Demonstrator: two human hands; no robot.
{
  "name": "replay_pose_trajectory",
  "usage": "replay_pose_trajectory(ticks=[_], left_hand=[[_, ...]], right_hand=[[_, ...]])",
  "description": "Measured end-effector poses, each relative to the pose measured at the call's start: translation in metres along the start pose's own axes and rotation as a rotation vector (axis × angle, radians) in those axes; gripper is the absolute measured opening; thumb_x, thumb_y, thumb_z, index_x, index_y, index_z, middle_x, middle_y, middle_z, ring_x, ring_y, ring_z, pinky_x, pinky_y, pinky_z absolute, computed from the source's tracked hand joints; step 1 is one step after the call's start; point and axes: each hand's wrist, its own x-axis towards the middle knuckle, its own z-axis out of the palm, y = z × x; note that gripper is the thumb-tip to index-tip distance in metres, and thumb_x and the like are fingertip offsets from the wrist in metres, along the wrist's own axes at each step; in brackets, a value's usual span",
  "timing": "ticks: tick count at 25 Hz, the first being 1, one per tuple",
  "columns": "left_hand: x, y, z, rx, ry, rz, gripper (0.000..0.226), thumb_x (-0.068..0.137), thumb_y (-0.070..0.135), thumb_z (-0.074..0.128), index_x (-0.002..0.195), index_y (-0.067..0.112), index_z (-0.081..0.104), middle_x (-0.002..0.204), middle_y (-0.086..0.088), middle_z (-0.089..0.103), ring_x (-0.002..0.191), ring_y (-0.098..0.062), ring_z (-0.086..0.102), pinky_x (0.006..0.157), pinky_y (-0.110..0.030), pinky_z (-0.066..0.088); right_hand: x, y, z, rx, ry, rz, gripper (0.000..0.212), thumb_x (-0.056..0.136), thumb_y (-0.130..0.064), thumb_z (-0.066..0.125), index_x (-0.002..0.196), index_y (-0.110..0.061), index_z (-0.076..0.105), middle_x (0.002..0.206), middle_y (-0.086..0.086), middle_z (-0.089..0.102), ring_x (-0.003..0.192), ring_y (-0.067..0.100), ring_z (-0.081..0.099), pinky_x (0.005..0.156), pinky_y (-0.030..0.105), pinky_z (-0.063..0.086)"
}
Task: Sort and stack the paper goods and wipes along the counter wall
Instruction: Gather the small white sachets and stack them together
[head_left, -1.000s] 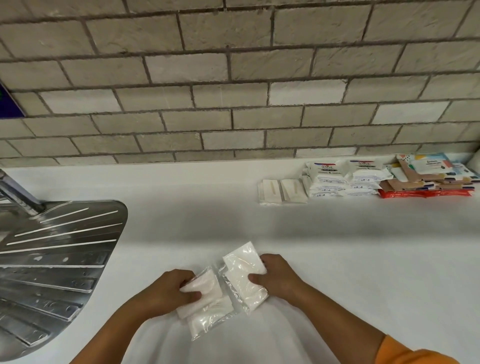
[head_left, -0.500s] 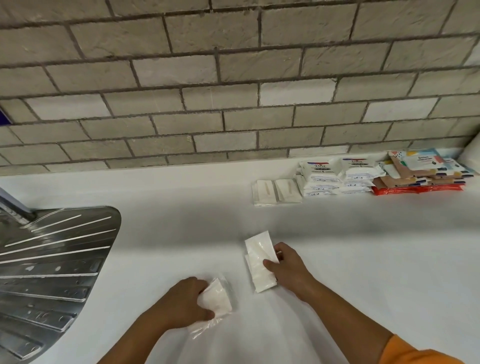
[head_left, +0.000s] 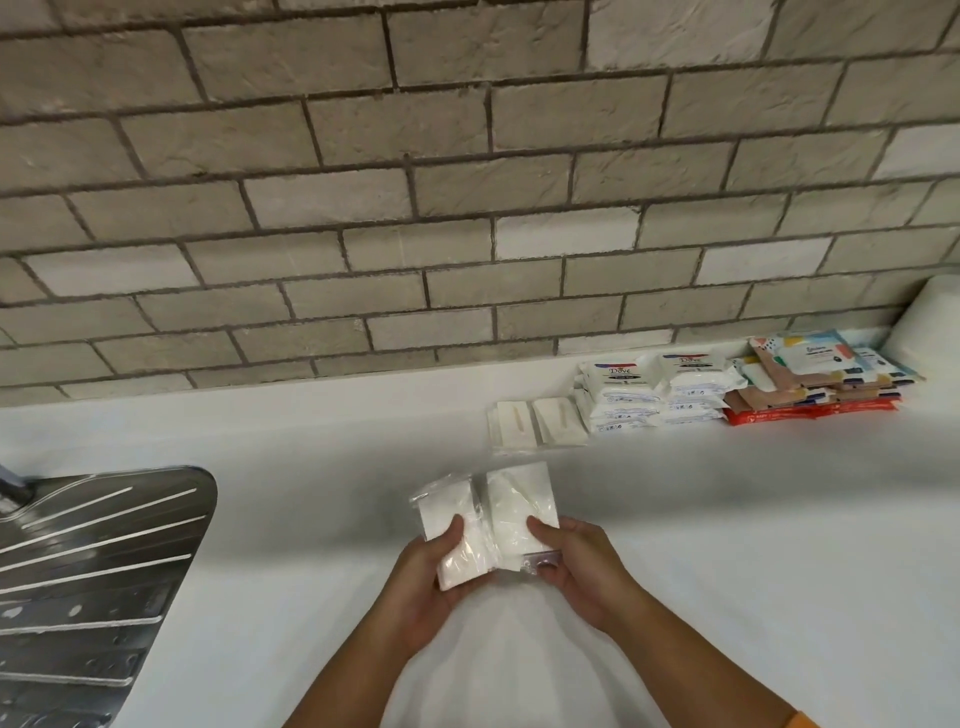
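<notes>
My left hand (head_left: 434, 577) grips a clear-wrapped pack of white tissues (head_left: 449, 512), held just above the white counter (head_left: 727, 545). Beside it, my right hand (head_left: 576, 564) holds a second clear-wrapped white tissue pack (head_left: 519, 499), its edge touching the first pack. Along the brick wall lie two small flat white packets (head_left: 537, 423), then two stacks of white Dove wipe packs (head_left: 649, 392), then a pile of colourful wipe packs (head_left: 815, 379) on red ones.
A steel sink drainboard (head_left: 88, 571) fills the left side, with part of a tap at its far corner. A white rounded object (head_left: 930, 317) stands at the far right against the wall.
Both hands have lifted their tissue packs and brought them together side by side, further from me and toward the wall. The view has shifted right.
</notes>
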Motion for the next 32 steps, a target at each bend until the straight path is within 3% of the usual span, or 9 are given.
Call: replay_pose_trajectory(ticks=[3, 7, 11, 14, 17, 21, 26, 29, 32], left_hand=[[0.014, 0.011, 0.023, -0.019, -0.066, 0.091, 0.038, 0.101, 0.021, 0.054, 0.136, 0.006, 0.059, 0.131, -0.020, 0.066, 0.122, -0.036, 0.063, 0.110, -0.054, 0.043], [0.032, 0.025, 0.042, -0.064, -0.089, 0.196, 0.040, 0.099, 0.017, 0.058, 0.136, 0.003, 0.057, 0.131, -0.022, 0.066, 0.122, -0.037, 0.063, 0.109, -0.053, 0.045], [0.049, 0.037, 0.041, -0.119, -0.151, 0.252, 0.055, 0.089, 0.024, 0.066, 0.138, 0.001, 0.056, 0.135, -0.026, 0.061, 0.126, -0.042, 0.059, 0.102, -0.052, 0.049], [0.060, 0.039, 0.048, -0.044, -0.173, 0.221, 0.050, 0.089, 0.019, 0.067, 0.134, -0.001, 0.059, 0.130, -0.026, 0.065, 0.122, -0.042, 0.062, 0.090, -0.046, 0.056], [0.078, 0.035, 0.058, -0.046, -0.131, 0.220, 0.051, 0.089, 0.013, 0.071, 0.135, -0.001, 0.057, 0.127, -0.026, 0.067, 0.118, -0.042, 0.065, 0.090, -0.046, 0.057], [0.099, 0.029, 0.073, -0.072, -0.071, 0.189, 0.034, 0.097, 0.007, 0.059, 0.130, -0.001, 0.060, 0.120, -0.027, 0.070, 0.110, -0.042, 0.069, 0.084, -0.044, 0.061], [0.131, 0.043, 0.067, -0.045, 0.172, 0.107, 0.041, 0.082, 0.023, 0.074, 0.121, 0.011, 0.067, 0.107, -0.015, 0.076, 0.100, -0.035, 0.069, 0.079, -0.038, 0.055], [0.158, 0.060, 0.062, -0.070, 0.297, 0.048, 0.025, 0.093, 0.013, 0.063, 0.117, 0.009, 0.063, 0.100, -0.015, 0.070, 0.083, -0.030, 0.066, 0.060, -0.032, 0.054], [0.184, 0.068, 0.066, 0.027, 0.343, 0.004, 0.022, 0.093, 0.008, 0.060, 0.115, 0.007, 0.061, 0.107, -0.020, 0.067, 0.082, -0.031, 0.064, 0.053, -0.029, 0.053]], right_hand=[[0.003, -0.018, 0.008, -0.002, -0.001, -0.109, 0.019, 0.092, -0.006, 0.070, 0.109, 0.003, 0.075, 0.109, 0.025, 0.075, 0.094, 0.034, 0.073, 0.082, 0.041, 0.056], [0.014, -0.042, 0.012, -0.031, -0.024, -0.247, 0.021, 0.094, -0.002, 0.065, 0.113, 0.005, 0.072, 0.111, 0.024, 0.075, 0.106, 0.040, 0.071, 0.096, 0.051, 0.053], [0.027, -0.059, 0.005, -0.231, 0.052, -0.352, 0.022, 0.093, 0.005, 0.063, 0.109, -0.006, 0.073, 0.101, 0.018, 0.078, 0.091, 0.029, 0.074, 0.076, 0.035, 0.058], [0.037, -0.063, 0.000, -0.230, 0.080, -0.349, 0.044, 0.087, 0.013, 0.065, 0.117, -0.019, 0.060, 0.104, 0.022, 0.075, 0.085, 0.028, 0.072, 0.069, 0.031, 0.056], [0.043, -0.064, 0.003, -0.058, 0.060, -0.325, 0.064, 0.081, 0.014, 0.070, 0.126, -0.027, 0.050, 0.107, 0.016, 0.077, 0.091, 0.026, 0.075, 0.069, 0.029, 0.059], [0.056, -0.058, 0.006, -0.147, 0.037, -0.134, 0.030, 0.100, -0.022, 0.056, 0.129, -0.013, 0.059, 0.115, 0.014, 0.074, 0.098, 0.028, 0.072, 0.077, 0.037, 0.059], [0.077, -0.076, -0.005, -0.246, 0.232, -0.052, 0.038, 0.102, -0.004, 0.034, 0.113, -0.023, 0.065, 0.113, 0.012, 0.071, 0.098, 0.031, 0.070, 0.071, 0.047, 0.064], [0.103, -0.090, -0.012, -0.258, 0.308, -0.023, 0.039, 0.094, 0.001, 0.041, 0.106, -0.022, 0.070, 0.107, 0.012, 0.073, 0.092, 0.033, 0.070, 0.064, 0.041, 0.063], [0.134, -0.092, -0.020, -0.243, 0.464, -0.012, 0.035, 0.086, 0.003, 0.049, 0.103, -0.019, 0.070, 0.104, 0.014, 0.070, 0.083, 0.031, 0.068, 0.059, 0.036, 0.059]])
